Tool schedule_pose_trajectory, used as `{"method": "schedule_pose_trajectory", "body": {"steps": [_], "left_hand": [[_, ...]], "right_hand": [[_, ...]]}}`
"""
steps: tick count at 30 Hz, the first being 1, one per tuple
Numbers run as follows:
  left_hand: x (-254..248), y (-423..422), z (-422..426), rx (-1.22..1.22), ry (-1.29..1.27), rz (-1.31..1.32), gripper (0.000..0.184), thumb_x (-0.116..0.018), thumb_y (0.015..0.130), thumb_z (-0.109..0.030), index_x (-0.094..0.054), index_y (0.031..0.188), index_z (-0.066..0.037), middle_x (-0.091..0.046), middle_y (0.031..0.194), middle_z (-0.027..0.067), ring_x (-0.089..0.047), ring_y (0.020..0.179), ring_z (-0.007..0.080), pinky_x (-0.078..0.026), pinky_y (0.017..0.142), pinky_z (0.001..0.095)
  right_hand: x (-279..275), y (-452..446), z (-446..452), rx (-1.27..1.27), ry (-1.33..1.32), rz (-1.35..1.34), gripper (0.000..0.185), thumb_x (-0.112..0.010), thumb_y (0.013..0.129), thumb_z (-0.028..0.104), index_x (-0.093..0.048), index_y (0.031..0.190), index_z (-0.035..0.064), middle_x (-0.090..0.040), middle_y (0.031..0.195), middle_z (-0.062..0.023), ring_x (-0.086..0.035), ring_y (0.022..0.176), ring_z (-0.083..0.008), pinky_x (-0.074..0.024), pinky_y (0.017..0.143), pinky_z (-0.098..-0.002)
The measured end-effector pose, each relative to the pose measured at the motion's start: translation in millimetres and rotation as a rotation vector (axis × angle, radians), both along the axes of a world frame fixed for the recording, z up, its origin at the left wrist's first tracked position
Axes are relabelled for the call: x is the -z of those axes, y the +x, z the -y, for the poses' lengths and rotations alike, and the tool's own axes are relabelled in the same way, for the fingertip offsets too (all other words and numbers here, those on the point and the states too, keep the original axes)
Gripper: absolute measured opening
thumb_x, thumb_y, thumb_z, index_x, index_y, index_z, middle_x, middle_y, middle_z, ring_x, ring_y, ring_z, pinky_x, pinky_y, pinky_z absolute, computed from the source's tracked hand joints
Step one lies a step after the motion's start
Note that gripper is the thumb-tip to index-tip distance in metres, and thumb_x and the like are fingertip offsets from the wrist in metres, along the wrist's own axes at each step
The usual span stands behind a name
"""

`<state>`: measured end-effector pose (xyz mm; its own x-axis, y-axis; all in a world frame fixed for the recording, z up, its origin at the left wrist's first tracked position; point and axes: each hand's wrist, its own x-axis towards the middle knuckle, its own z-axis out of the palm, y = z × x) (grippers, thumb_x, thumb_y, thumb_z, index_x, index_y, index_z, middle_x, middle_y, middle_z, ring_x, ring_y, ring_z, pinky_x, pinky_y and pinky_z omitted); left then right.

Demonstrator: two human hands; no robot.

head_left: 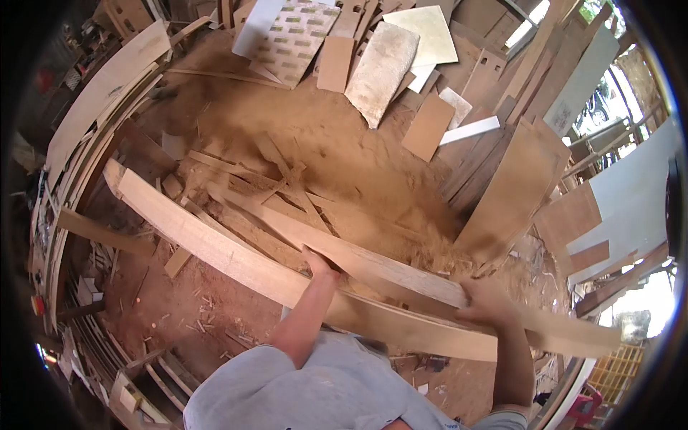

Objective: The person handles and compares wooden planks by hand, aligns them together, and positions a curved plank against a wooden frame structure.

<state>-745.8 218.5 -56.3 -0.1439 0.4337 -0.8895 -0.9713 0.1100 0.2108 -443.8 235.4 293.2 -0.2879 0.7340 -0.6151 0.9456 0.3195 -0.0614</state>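
Note:
Two long pale wooden planks lie across the view in front of my body. My left hand (322, 265) is closed around the lower edge of the farther plank (358, 262), near its middle. Toward the right, my right hand (487, 302) grips the same plank, its fingers wrapped over it and slightly blurred. The nearer plank (215, 252) runs from the upper left, passing under my left forearm and close to my shirt. Beyond my right hand a blurred length of wood (573, 335) extends to the right.
Sawdust and scrap strips (290, 172) cover the ground ahead. Stacked curved boards (107, 93) stand at the left. Board offcuts (383, 68) lie at the back, and large panels (512, 186) lean at the right. A yellow crate (618, 373) sits at the lower right.

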Motion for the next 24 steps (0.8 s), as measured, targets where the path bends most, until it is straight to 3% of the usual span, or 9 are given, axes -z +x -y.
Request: {"method": "schedule_pose_trajectory", "body": {"steps": [3, 4, 7, 8, 9, 10, 16, 20, 24], "left_hand": [[0.2, 5.6, 27.8, -0.042, 0.065, 0.062, 0.107, -0.039, 0.092, -0.095, -0.045, 0.16, -0.012, -0.052, 0.156, 0.0162, -0.052, 0.143, 0.037, -0.046, 0.116, 0.0604], [-24.3, 9.7, 42.3, 0.009, 0.211, 0.04, 0.113, -0.046, 0.091, -0.093, -0.033, 0.166, -0.01, -0.049, 0.157, 0.0175, -0.056, 0.14, 0.0366, -0.048, 0.114, 0.0582], [-58.6, 20.3, 37.8, -0.051, 0.446, -0.052, 0.116, -0.05, 0.09, -0.092, -0.03, 0.168, -0.009, -0.049, 0.158, 0.0174, -0.059, 0.136, 0.0375, -0.05, 0.114, 0.0547], [-64.3, 23.3, 27.7, -0.166, 0.791, 0.046, 0.106, -0.049, 0.094, -0.087, -0.036, 0.166, -0.01, -0.052, 0.16, 0.018, -0.06, 0.136, 0.0399, -0.049, 0.115, 0.0558], [-76.0, 31.2, 25.9, -0.194, 0.731, -0.008, 0.101, -0.049, 0.096, -0.084, -0.039, 0.165, -0.011, -0.054, 0.157, 0.0179, -0.06, 0.136, 0.0396, -0.049, 0.115, 0.0557], [-92.0, 38.0, 24.6, -0.225, 0.672, -0.063, 0.095, -0.049, 0.098, -0.08, -0.042, 0.163, -0.011, -0.057, 0.155, 0.0179, -0.06, 0.137, 0.0393, -0.049, 0.115, 0.0557], [-113.7, 69.9, 50.5, -0.1, 0.634, -0.077, 0.077, -0.053, 0.101, -0.067, -0.053, 0.156, -0.011, -0.061, 0.152, 0.0157, -0.06, 0.137, 0.0383, -0.049, 0.115, 0.0572], [-130.4, 95.3, 81.0, -0.063, 0.603, -0.04, 0.077, -0.056, 0.099, -0.062, -0.052, 0.156, -0.011, -0.059, 0.155, 0.015, -0.056, 0.142, 0.0384, -0.045, 0.119, 0.0595], [-141.7, 108.5, 118.1, -0.025, 0.476, -0.072, 0.08, -0.059, 0.094, -0.065, -0.054, 0.155, -0.012, -0.059, 0.154, 0.016, -0.055, 0.142, 0.0404, -0.043, 0.12, 0.0607]], "right_hand": [[-16.6, 69.3, 17.2, 0.028, -0.042, -0.155, 0.056, -0.081, 0.068, 0.04, -0.075, 0.11, 0.0038, -0.075, 0.089, -0.0228, -0.072, 0.082, -0.042, -0.0577, 0.079, -0.0492], [-36.8, 79.7, 26.5, 0.109, -0.055, -0.18, 0.057, -0.082, 0.067, 0.039, -0.076, 0.11, 0.0034, -0.074, 0.086, -0.022, -0.071, 0.08, -0.0405, -0.057, 0.077, -0.0476], [-72.2, 119.9, 69.5, 0.279, -0.109, -0.25, 0.059, -0.086, 0.064, 0.036, -0.076, 0.111, 0.0023, -0.071, 0.082, -0.0195, -0.07, 0.075, -0.0347, -0.0552, 0.075, -0.0426], [-66.5, 145.2, 79.6, 0.27, -0.091, -0.275, 0.061, -0.087, 0.063, 0.034, -0.076, 0.113, 0.0019, -0.071, 0.083, -0.0188, -0.07, 0.076, -0.0318, -0.0548, 0.076, -0.0408], [-62.0, 165.0, 87.3, 0.251, -0.077, -0.296, 0.062, -0.088, 0.063, 0.033, -0.076, 0.115, 0.0015, -0.071, 0.083, -0.018, -0.07, 0.077, -0.0289, -0.0545, 0.076, -0.039], [-57.6, 177.4, 90.3, 0.311, -0.136, -0.426, 0.063, -0.091, 0.065, 0.029, -0.077, 0.12, 0.0009, -0.075, 0.089, -0.0146, -0.072, 0.085, -0.0203, -0.0546, 0.08, -0.0359], [6.1, 264.0, 121.5, 0.598, -0.425, -0.538, 0.059, -0.096, 0.066, 0.019, -0.078, 0.118, -0.0021, -0.075, 0.099, -0.0012, -0.066, 0.094, -0.0132, -0.0528, 0.082, -0.0338], [68.7, 319.5, 138.1, 0.698, -0.51, -0.701, 0.064, -0.095, 0.067, 0.012, -0.076, 0.126, -0.0054, -0.076, 0.106, -0.0026, -0.069, 0.098, -0.0122, -0.0546, 0.086, -0.0318], [122.0, 352.3, 135.0, 0.68, -0.6, -0.662, 0.042, -0.094, 0.08, 0.028, -0.079, 0.107, 0.0008, -0.07, 0.088, 0.0042, -0.064, 0.08, -0.0089, -0.0485, 0.07, -0.0276]]}}
